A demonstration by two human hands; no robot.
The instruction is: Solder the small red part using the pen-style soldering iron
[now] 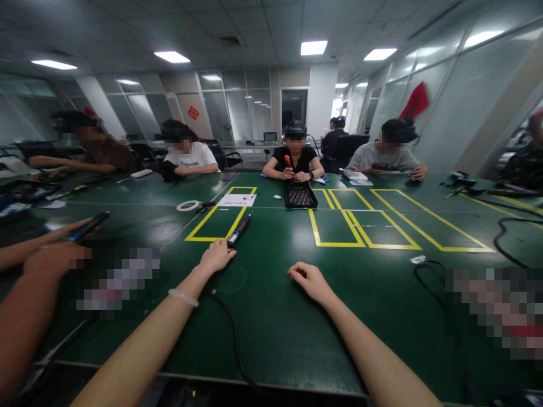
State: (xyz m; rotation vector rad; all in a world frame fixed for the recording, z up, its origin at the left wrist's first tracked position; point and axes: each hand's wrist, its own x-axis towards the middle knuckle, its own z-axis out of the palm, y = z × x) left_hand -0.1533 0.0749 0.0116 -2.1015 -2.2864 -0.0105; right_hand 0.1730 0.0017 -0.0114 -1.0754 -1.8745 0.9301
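My left hand (217, 255) is closed on the rear end of a dark electric screwdriver (240, 230) lying low over the table, its tip pointing away and to the right. A black cord (235, 333) runs from beneath my left wrist toward the front edge. On the green tabletop (271, 322), to the right, rests my right hand (310, 279) with its fingers curled in; nothing shows in it. Beyond the screwdriver lies a white sheet of paper (236, 200) across a yellow taped rectangle (202, 229).
At my left, a co-worker's hands (59, 249) hold another dark tool (90, 226). Across the table a person holds an orange-handled tool (287, 160) over a black tray (300, 195) of small parts. A white cable coil (188, 206) and black cables (504, 226) lie about.
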